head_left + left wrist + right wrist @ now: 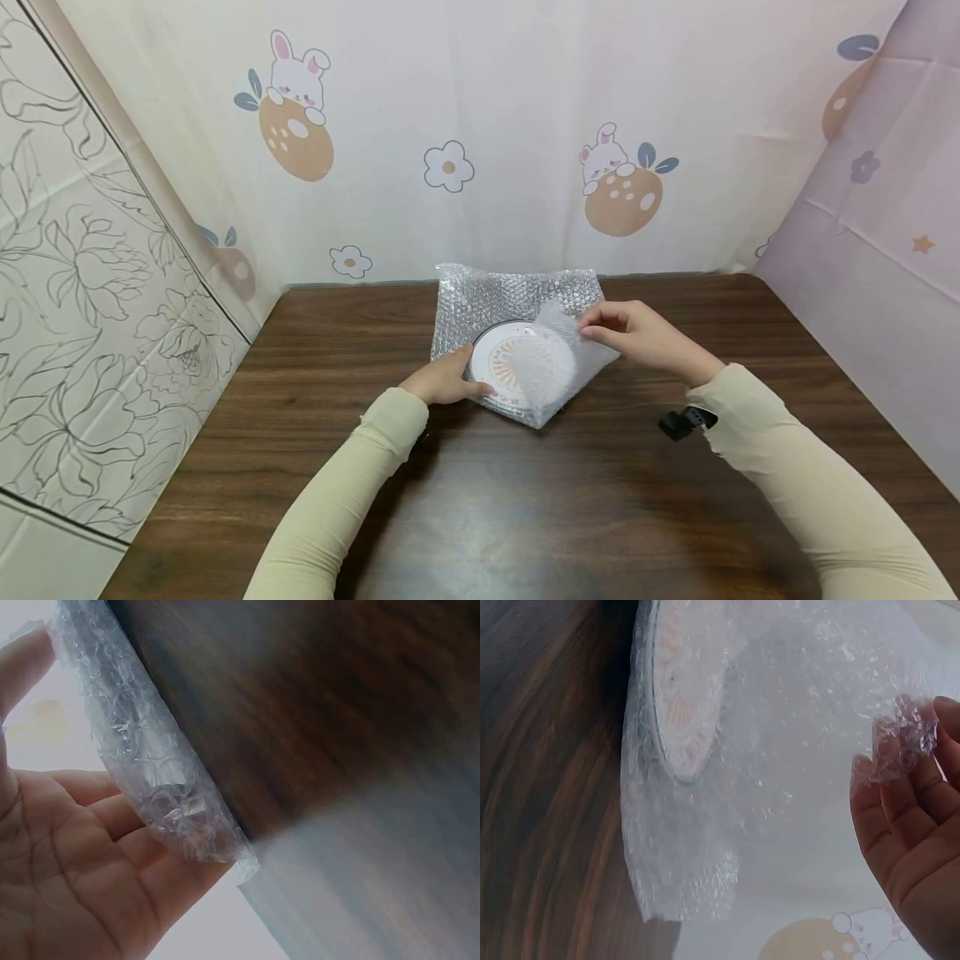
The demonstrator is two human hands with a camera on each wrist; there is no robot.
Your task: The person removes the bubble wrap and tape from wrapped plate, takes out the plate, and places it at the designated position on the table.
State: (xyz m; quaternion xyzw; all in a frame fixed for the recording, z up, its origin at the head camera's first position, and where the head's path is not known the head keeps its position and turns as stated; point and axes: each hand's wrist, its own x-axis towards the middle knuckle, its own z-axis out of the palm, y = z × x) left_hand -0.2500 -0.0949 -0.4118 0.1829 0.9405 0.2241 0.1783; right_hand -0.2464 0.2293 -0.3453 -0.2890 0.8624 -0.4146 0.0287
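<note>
A white plate with an orange radiating pattern lies on a sheet of bubble wrap. My left hand grips the plate's left edge, thumb over the rim. In the left wrist view, the fingers of that hand reach behind the bubble wrap at the edge. My right hand pinches the sheet's right part and holds it up, folded partly across the plate. Seen from the right wrist, thumb and fingers of this hand hold a crumpled bit of the wrap; the plate shows beside it.
The dark wooden table runs back to a curtain printed with rabbits and flowers. A panel with flower line drawings stands at the left, and a pale purple cloth hangs at the right.
</note>
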